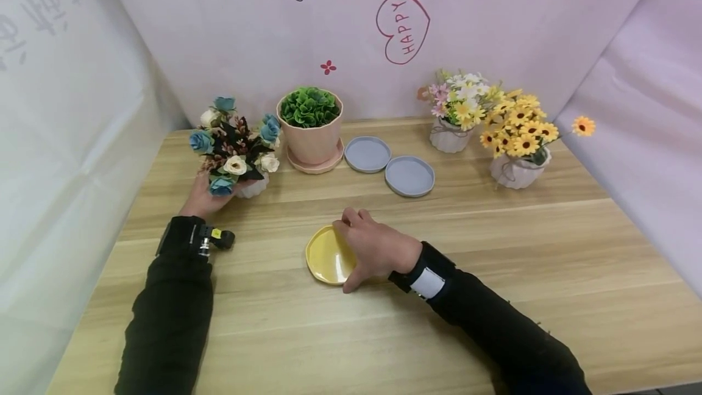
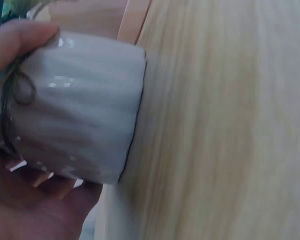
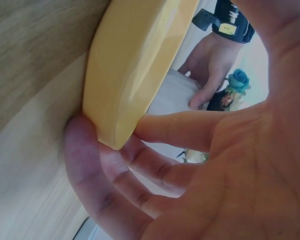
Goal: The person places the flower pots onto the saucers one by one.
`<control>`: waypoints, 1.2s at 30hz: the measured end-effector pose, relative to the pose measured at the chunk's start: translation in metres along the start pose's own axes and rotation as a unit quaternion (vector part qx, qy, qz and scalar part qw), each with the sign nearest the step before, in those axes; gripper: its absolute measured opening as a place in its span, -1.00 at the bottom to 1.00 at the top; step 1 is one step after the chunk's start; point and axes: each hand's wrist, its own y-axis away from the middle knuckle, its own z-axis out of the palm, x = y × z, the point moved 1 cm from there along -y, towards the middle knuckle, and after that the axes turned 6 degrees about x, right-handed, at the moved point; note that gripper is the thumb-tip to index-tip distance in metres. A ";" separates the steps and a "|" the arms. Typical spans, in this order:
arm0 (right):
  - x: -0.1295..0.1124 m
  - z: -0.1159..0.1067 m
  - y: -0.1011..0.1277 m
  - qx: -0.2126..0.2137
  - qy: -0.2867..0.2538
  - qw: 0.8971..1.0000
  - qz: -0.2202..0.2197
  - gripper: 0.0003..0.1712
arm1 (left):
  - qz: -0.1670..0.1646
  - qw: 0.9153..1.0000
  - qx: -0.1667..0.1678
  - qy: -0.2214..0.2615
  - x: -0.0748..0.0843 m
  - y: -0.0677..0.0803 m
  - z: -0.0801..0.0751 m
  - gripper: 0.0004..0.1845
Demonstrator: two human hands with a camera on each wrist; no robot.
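While both hands were busy, left hand (image 1: 204, 199) gripped the white vase (image 2: 80, 105) of blue roses, mid-left of frame.
Right hand (image 1: 373, 249) fingers curled round the yellow saucer (image 1: 328, 256) rim at centre on the table (image 1: 548, 261), seemingly steadying it flat.

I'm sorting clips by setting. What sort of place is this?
Probably a staged tabletop set, not a lived-in room: a wooden table walled in by a pink cartoon backdrop printed "HAPPY", with potted artificial flowers and saucers laid out like props.
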 end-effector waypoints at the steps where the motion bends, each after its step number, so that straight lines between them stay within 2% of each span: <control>1: 0.000 0.000 0.000 -0.002 -0.001 1.000 0.001 0.31 | 0.002 1.000 -0.008 0.003 0.000 0.001 -0.001 0.02; 9: 0.002 -0.001 0.001 -0.008 -0.007 1.000 0.009 0.32 | -0.013 0.998 -0.061 -0.004 0.003 0.009 -0.002 0.05; 12: 0.003 -0.001 0.002 -0.011 -0.010 1.000 0.011 0.32 | -0.006 0.997 -0.077 -0.002 0.004 0.011 -0.001 0.06; 23: 0.009 0.001 0.004 0.008 -0.021 1.000 -0.003 0.28 | 0.016 0.993 -0.110 -0.042 0.011 0.019 -0.002 0.02; 28: 0.010 0.001 0.004 0.009 -0.021 1.000 -0.007 0.28 | 0.020 0.991 -0.123 -0.043 0.015 0.024 -0.001 -0.03; 33: 0.011 0.000 0.004 0.008 -0.016 1.000 -0.006 0.29 | 0.012 0.989 -0.138 -0.051 0.019 0.028 0.002 -0.04; 36: 0.011 0.000 0.004 0.010 -0.016 1.000 -0.008 0.28 | -0.012 0.986 -0.149 -0.069 0.025 0.032 0.002 -0.04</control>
